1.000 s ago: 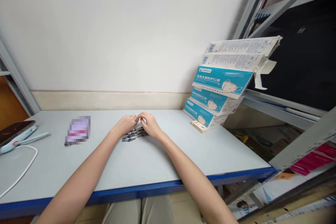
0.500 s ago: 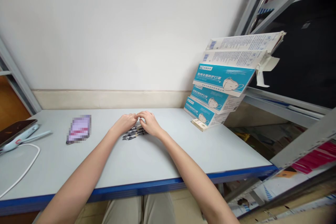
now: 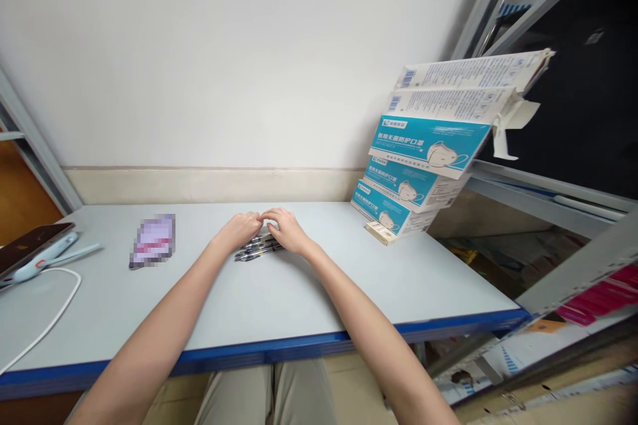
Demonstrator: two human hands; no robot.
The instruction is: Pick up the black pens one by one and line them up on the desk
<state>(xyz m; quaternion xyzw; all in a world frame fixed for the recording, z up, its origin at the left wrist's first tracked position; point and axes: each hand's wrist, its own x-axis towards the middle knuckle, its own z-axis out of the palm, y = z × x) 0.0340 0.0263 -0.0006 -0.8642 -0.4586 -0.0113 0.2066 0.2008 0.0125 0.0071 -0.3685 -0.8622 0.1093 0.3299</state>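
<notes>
One left hand [image 3: 242, 228] and one right hand [image 3: 288, 230] meet around several pens [image 3: 255, 253]

Bare forearms [image 3: 154, 332] taper to slim bare fingers [image 3: 278, 214]; the trousers [image 3: 239, 398] are pale beige.

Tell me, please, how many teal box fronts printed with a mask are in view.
3, stacked toward the right of the table: upper front, middle front and lower front. Any facing away would be hidden.

Bright — soft shadows (stretched edges).
</notes>
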